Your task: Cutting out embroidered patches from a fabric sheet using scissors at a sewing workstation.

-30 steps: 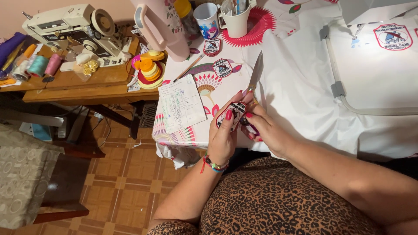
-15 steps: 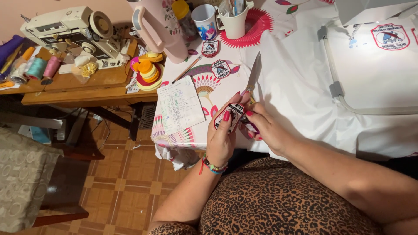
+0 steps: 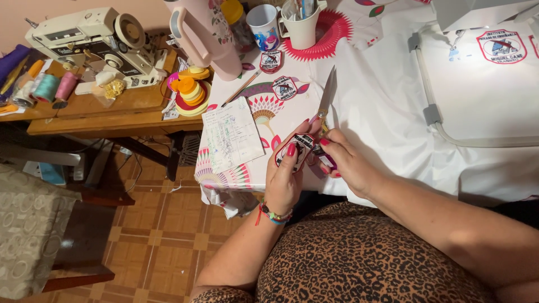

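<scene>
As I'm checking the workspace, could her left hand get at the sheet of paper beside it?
Probably yes: the sheet of paper lies uncovered just beside the left hand, though its fingers hold an embroidered patch.

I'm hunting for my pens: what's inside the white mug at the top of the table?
The white mug holds several upright tools, apparently pens or similar sticks, poking above its rim. Their lower parts and anything at the bottom are hidden by the mug's wall, and the frame's top edge cuts off their tips.
</scene>
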